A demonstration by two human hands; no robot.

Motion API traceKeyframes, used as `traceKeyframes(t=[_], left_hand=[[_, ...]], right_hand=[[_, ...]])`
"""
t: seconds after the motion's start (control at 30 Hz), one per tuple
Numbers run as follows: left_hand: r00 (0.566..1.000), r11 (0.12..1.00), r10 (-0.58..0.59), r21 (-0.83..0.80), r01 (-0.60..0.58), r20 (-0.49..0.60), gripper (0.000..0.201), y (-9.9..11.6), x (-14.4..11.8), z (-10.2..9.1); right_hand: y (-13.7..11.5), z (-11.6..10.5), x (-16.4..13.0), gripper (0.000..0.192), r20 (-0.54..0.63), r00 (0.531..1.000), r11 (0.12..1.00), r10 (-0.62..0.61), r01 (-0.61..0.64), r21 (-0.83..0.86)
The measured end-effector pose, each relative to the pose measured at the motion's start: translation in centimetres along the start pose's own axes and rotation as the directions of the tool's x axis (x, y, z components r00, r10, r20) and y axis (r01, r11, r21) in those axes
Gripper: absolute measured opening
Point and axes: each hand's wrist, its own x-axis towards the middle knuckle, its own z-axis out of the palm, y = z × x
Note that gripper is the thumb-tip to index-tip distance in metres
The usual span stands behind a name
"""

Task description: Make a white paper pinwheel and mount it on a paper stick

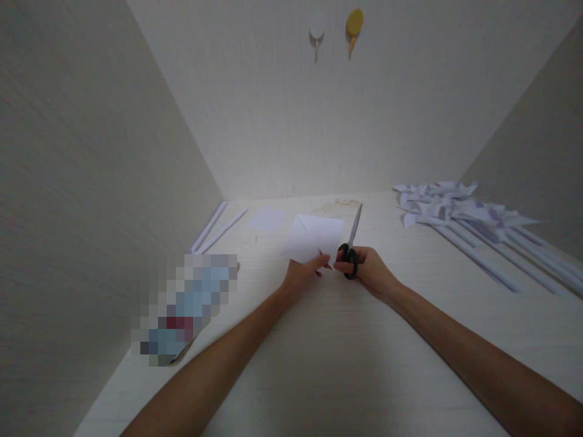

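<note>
A white square of paper (314, 233) with faint crease lines is pinched at its near edge by my left hand (304, 272), thumb on top. A thin dark reddish sliver, too small to make out, shows by that thumb. My right hand (368, 267) is closed around the black handles of a pair of scissors (354, 227). The scissors' blades are together and point away from me, just right of the paper. My right fingertips are close to the paper's near right corner; whether they touch it I cannot tell.
Several paper pinwheels (460, 209) with rolled paper sticks lie piled at the right. Two paper tubes (223, 230) and a flat paper piece (266, 218) lie back left. A pixelated item (195, 309) is at the left. A white hook (316, 27) and yellow hook (354, 23) hang on the wall.
</note>
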Motion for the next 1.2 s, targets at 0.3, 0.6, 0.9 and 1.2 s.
traceKeyframes(t=[0.3, 0.6, 0.9, 1.2], left_hand=[[1.0, 1.0, 0.005, 0.029, -0.005, 0.008, 0.013, 0.06, -0.05, 0.0], [1.0, 0.999, 0.006, 0.039, -0.006, 0.002, 0.014, 0.05, -0.02, 0.05], [0.999, 0.998, 0.043, 0.035, -0.043, 0.009, 0.013, -0.06, 0.07, 0.11], [0.989, 0.993, 0.111, 0.053, -0.106, -0.098, 0.016, -0.28, 0.55, -0.17]], right_hand=[[0.1, 0.05, 0.24, 0.025, -0.031, 1.0, 0.998, 0.005, -0.004, 0.059], [0.08, 0.16, 0.19, 0.028, -0.039, 0.999, 0.999, -0.028, 0.027, -0.039], [0.21, 0.26, 0.03, 0.023, -0.065, 0.995, 0.992, -0.078, 0.071, -0.101], [0.23, 0.04, -0.07, 0.028, -0.001, 0.999, 0.999, -0.043, 0.043, -0.03]])
